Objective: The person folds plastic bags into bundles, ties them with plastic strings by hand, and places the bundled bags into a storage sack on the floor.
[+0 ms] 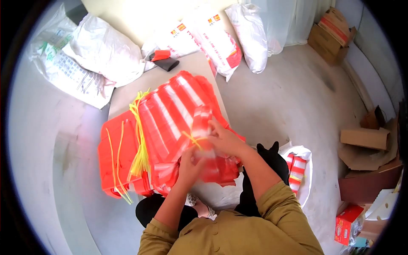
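Note:
A rolled bundle of red-and-white plastic bags (201, 119) is held over the worktable, with a yellow tie (192, 138) around its middle. My right hand (223, 138) grips the bundle from the right, its fingers close to the tie. My left hand (190, 168) is curled around the lower part, just below the tie; its fingertips are partly blurred. Beneath both hands lies a spread pile of red-and-white striped plastic bags (170, 106). A bunch of loose yellow ties (139, 140) rests along the pile's left edge.
Red bags (110, 146) are stacked at the table's left, two yellow ties on top. A dark-and-orange object (165, 61) lies at the far end. White sacks (110, 51) stand behind. Tied bundles fill a white sack (307, 170) by my right leg. Cardboard boxes (365, 138) line the right.

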`<state>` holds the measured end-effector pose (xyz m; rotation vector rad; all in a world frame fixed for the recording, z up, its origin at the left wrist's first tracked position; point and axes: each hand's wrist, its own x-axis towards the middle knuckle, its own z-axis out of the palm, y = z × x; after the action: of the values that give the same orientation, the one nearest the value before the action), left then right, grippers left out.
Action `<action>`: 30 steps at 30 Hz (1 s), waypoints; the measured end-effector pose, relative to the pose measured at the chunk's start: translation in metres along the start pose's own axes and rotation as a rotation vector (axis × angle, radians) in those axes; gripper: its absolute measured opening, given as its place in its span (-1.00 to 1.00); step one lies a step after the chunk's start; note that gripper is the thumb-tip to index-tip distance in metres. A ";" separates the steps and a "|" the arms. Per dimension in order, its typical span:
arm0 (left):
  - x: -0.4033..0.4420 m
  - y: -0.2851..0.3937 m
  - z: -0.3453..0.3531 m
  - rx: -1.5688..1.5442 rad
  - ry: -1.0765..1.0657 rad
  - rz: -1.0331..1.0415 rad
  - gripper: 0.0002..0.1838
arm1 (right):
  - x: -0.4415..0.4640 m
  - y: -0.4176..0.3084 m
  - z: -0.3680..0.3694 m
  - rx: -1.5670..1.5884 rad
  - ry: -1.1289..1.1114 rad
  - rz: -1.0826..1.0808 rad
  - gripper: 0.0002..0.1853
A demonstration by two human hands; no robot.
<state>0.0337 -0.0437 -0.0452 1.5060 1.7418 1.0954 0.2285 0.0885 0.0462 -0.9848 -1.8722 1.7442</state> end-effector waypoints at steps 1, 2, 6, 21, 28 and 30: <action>-0.001 0.027 -0.005 -0.384 -0.027 -0.105 -0.40 | -0.005 0.001 0.003 0.328 -0.102 -0.076 -0.35; -0.004 0.057 -0.009 -0.770 -0.052 -0.208 -0.41 | -0.008 0.003 0.005 0.659 -0.206 -0.141 -0.34; -0.020 0.062 -0.007 -1.376 -0.144 -0.594 -0.39 | 0.003 0.017 0.005 0.314 0.032 -0.146 -0.38; -0.048 0.047 0.012 -0.989 -0.035 -0.514 -0.38 | 0.006 0.036 0.021 0.212 0.034 -0.118 -0.05; -0.052 0.042 0.019 -0.973 -0.079 -0.463 -0.26 | -0.018 0.017 0.009 -0.012 0.225 -0.144 -0.30; -0.053 0.032 0.029 -0.887 -0.091 -0.502 -0.20 | -0.013 0.029 0.005 -0.288 0.373 -0.264 -0.39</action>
<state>0.0843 -0.0891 -0.0364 0.5281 1.1917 1.2429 0.2401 0.0756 0.0195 -1.0256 -1.9287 1.0774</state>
